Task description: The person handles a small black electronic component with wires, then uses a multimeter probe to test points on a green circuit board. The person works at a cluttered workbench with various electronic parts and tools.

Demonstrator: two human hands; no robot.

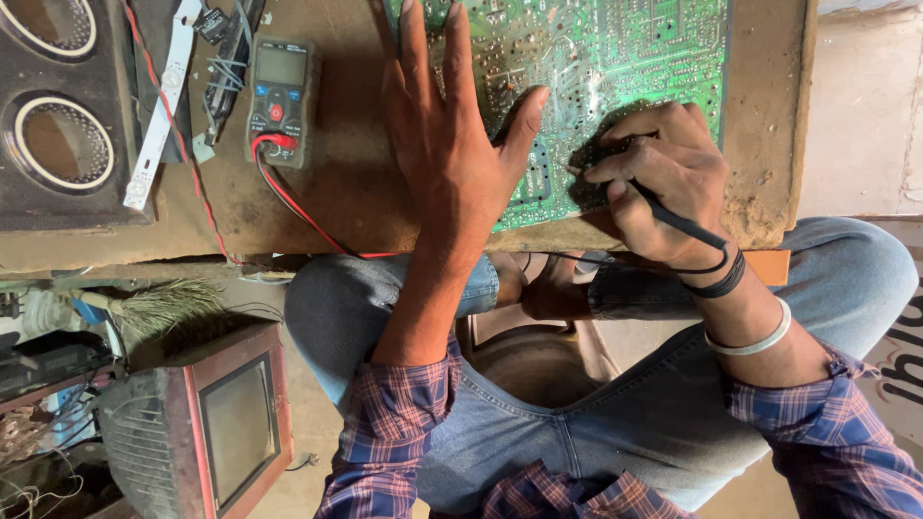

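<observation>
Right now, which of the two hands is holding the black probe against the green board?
The right hand, with the wrist bands: it pinches the black probe on the green circuit board. The left hand lies flat and holds nothing.

The green circuit board runs off the top edge, and its near left part lies hidden under the left hand, whose fingertips are also cut off at that edge. The right hand covers the board's near middle; the tip of the black probe it pinches is hidden behind the fingers, so contact with the board cannot be told. The multimeter screen is too small to read. Two speaker cones at far left are cut by the edges. The small television is cropped at the bottom.
</observation>
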